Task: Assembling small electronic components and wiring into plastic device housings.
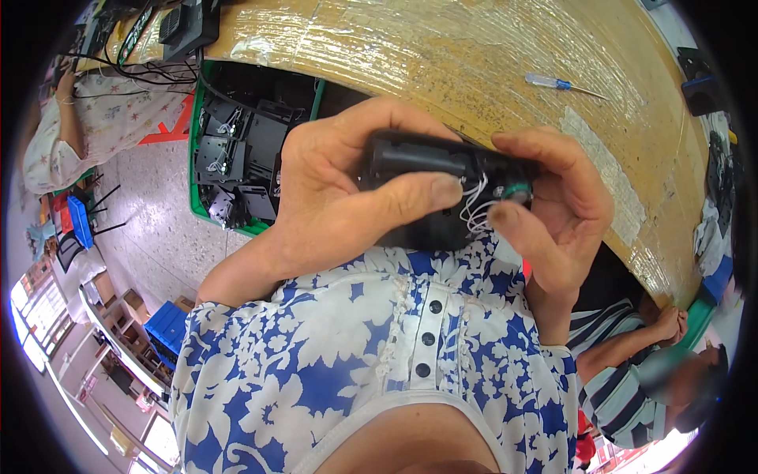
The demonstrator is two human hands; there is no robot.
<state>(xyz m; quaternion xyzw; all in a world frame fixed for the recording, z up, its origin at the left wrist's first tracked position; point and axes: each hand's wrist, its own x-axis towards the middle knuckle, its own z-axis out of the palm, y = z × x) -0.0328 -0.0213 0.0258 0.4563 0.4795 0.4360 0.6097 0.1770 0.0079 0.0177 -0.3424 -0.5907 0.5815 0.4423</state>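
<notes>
A black plastic housing [416,160] is held up in front of my chest, over the near edge of the table. My left hand [332,189] wraps its left side, with the thumb pressed across its face. Thin white wires [472,212] loop out of the housing beside that thumb. My right hand [564,209] closes round the right end, the thumb bent by the wires and the index finger along the upper edge. Between those fingers shows a small round part with a green rim [517,192]. Motion blurs the right end somewhat.
A green-rimmed crate [193,170] holding several black housings with wires stands at left below the table. On the film-covered table [410,47] lies a screwdriver with a clear-and-blue handle [549,81]. Another person in a striped shirt [624,395] sits at right; a person in pale clothing [118,110] is at left.
</notes>
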